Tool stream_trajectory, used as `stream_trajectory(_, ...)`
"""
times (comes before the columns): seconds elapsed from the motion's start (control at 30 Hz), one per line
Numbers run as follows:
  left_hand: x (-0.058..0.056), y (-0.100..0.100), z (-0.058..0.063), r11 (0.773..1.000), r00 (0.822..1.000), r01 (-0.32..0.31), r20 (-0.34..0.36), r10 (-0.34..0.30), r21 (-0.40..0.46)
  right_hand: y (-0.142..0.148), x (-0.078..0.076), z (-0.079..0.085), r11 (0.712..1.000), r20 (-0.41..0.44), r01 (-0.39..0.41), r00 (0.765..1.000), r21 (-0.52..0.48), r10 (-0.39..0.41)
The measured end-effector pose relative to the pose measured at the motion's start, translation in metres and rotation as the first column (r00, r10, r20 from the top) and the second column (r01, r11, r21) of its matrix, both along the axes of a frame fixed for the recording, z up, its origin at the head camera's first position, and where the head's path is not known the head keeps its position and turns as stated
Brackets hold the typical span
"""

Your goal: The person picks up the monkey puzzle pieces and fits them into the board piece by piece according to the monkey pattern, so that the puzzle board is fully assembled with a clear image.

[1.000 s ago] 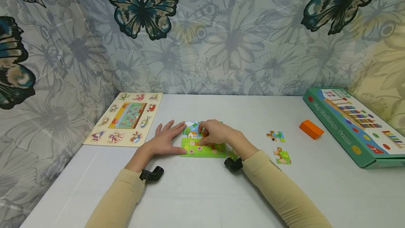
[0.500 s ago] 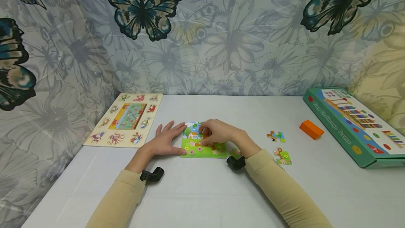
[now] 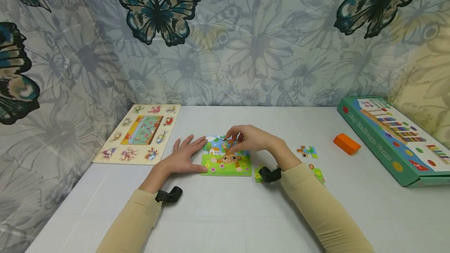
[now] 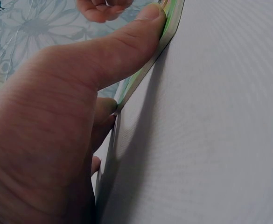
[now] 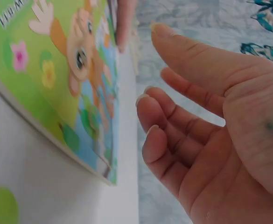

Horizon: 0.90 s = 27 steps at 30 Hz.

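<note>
In the middle of the head view, a puzzle board [image 3: 225,171] lies flat on the white bench [image 3: 218,214]; it shows a monkey, a small house and flowers. The left hand [image 3: 186,158] is stretched out with its fingers apart, and the thumb rests on the lower left corner of the board (the left wrist view shows this contact closely). The right hand [image 3: 256,139] is over the upper right part of the board; its fingers are loosely bent, and in the right wrist view it holds nothing.

Just right of the board lies a green piece [image 3: 258,175], partly hidden by the right wrist camera [image 3: 270,175]. Farther right are a blue and green piece [image 3: 309,152] and, below it, a flower piece [image 3: 318,174], partly covered by the sleeve [image 3: 316,206]. An orange block [image 3: 347,144] lies near the green box [image 3: 397,143] at the right side of the frame. At the left is a cream board [image 3: 142,151] with sea animals.
</note>
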State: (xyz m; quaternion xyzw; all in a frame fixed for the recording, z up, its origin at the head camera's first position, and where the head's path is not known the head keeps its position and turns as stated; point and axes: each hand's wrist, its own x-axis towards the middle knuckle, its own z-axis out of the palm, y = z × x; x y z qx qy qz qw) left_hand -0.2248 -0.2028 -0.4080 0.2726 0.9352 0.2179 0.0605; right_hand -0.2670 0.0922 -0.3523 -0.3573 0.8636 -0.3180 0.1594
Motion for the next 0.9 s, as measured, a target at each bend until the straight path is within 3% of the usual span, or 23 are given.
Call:
stream_trajectory(0.3, 0.000, 0.000, -0.001, 1.000, 1.000, -0.002, -0.005, 0.002, 0.003, 0.030, -0.002, 0.014, 0.998, -0.016, 0.059, 0.998, -0.011, -0.059)
stream_trajectory(0.9, 0.000, 0.000, -0.003, 1.000, 1.000, -0.002, -0.002, 0.002, 0.006, 0.112, 0.001, 0.009, 0.984, -0.041, 0.177, 0.983, 0.016, -0.176)
